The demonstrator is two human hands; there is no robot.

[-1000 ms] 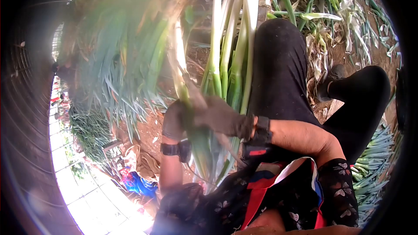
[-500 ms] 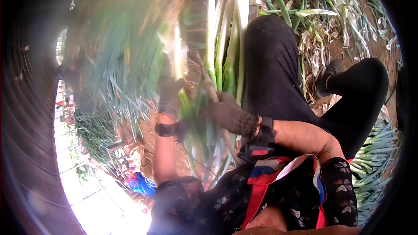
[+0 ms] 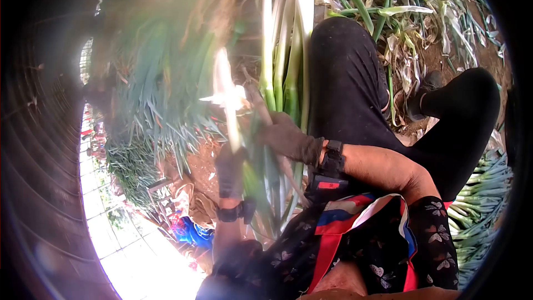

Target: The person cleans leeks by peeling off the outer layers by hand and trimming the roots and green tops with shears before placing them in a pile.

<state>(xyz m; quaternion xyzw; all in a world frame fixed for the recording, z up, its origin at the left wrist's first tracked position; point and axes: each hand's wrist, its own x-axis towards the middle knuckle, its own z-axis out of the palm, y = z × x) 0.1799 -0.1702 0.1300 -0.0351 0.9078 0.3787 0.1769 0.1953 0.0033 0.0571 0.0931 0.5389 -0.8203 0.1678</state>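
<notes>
Gloved in dark grey, my left hand [image 3: 229, 168] is closed round the stalk of a green onion [image 3: 226, 91]. Its white end points up and away, with pale loose skin sticking out sideways. My right hand [image 3: 288, 139], also in a dark glove, is closed round a thin brown stick-like piece [image 3: 260, 103] that slants past the onion. What it is made of cannot be made out. Beyond the right hand lie several thick green onions [image 3: 282, 44] side by side, white ends away from me. Leaves between my wrists are blurred.
A large heap of green onion leaves [image 3: 161, 78] fills the left, partly blurred. Peeled leaves and dry skins [image 3: 405, 39] lie on soil at upper right. My bent leg [image 3: 347, 78] is beside the onions. More bundled onions [image 3: 480, 211] lie at lower right.
My left hand has pulled down toward my body with the green onion, so more of its white end shows. My right hand has stayed nearly in place with the stick-like piece.
</notes>
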